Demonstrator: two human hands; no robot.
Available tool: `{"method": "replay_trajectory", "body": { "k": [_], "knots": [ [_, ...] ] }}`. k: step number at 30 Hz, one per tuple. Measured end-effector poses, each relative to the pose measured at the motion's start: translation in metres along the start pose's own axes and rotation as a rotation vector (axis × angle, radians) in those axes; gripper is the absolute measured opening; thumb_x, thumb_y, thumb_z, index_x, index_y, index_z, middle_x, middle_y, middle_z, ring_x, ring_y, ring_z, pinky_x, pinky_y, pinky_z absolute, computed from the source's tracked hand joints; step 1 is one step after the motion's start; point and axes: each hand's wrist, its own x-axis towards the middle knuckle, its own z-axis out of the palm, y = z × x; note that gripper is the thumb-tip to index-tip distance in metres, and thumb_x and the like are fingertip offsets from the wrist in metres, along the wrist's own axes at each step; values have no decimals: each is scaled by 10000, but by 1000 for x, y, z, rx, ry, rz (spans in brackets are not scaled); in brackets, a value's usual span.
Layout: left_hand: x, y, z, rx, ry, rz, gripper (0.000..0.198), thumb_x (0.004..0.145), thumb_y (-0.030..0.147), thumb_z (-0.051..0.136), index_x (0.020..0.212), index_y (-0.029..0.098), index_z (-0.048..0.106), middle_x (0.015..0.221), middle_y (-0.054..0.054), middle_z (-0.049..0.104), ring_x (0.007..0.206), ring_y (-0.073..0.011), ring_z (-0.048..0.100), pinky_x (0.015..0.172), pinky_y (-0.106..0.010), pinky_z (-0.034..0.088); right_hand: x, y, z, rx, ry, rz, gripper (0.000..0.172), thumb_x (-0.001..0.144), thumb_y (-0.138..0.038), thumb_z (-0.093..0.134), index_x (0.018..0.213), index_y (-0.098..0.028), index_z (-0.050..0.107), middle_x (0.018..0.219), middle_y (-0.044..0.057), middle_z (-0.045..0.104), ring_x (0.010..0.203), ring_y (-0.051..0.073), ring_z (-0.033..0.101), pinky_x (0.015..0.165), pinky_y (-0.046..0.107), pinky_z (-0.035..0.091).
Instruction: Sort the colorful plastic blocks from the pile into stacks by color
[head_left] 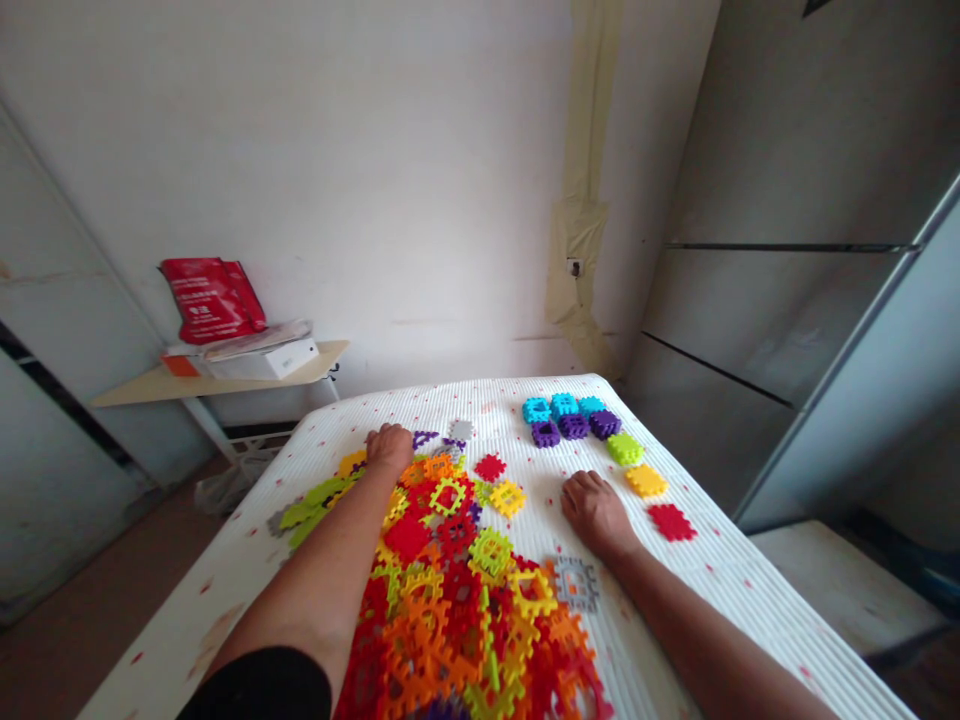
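Observation:
A heap of interlocking waffle-shaped plastic blocks [450,610] in red, orange, yellow and green covers the near middle of a white ribbed mattress [679,590]. My left hand [390,448] lies at the heap's far edge, its fingers hidden, close to a purple block [424,437] and a grey block [460,430]. My right hand [596,513] rests knuckles-up on the mattress, to the right of the heap, and a grey block [575,584] lies just below it. Beyond it are cyan blocks [562,406], purple blocks [574,426], a green block [625,449], a yellow block [646,481] and a red block [671,521].
Behind the mattress's far left corner, a narrow wooden shelf [225,380] holds a white box [281,358] and a red bag [210,300]. A white wall [375,200] stands beyond the mattress, a grey cabinet [780,260] at right, and a brown floor [75,660] at left.

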Motion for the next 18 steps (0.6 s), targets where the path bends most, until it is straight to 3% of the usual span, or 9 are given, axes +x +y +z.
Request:
{"method": "replay_trajectory", "body": {
  "k": [7, 10, 14, 18],
  "knots": [
    [-19, -12, -20, 11, 69, 176, 297, 857, 343, 534, 1088, 160, 568, 1151, -87, 570, 1037, -214, 550, 892, -450, 458, 1, -2, -2, -14, -11, 2, 194, 880, -183, 450, 755, -160, 596, 803, 55, 586, 776, 164, 476, 710, 271, 309],
    [-21, -5, -36, -1, 101, 236, 268, 859, 341, 530, 1044, 155, 587, 1134, -86, 579, 1056, -217, 540, 914, -458, 439, 2, -3, -2, -28, -22, 10, 186, 875, -186, 460, 750, -161, 596, 811, 62, 592, 785, 167, 484, 705, 275, 309],
    [-18, 31, -53, -45, 132, 344, 255, 864, 341, 520, 1029, 162, 595, 1145, -87, 575, 1073, -215, 528, 934, -456, 423, 3, -5, -4, -36, -35, 36, 192, 877, -185, 456, 754, -162, 601, 824, 66, 600, 796, 171, 492, 699, 277, 309],
    [-14, 79, -55, -97, 133, 427, 286, 862, 343, 524, 1084, 168, 572, 1165, -91, 563, 1039, -209, 546, 898, -440, 456, 2, -6, -5, -23, -28, 48, 217, 892, -192, 436, 758, -163, 603, 826, 66, 600, 799, 169, 492, 708, 273, 310]
  ]
}}
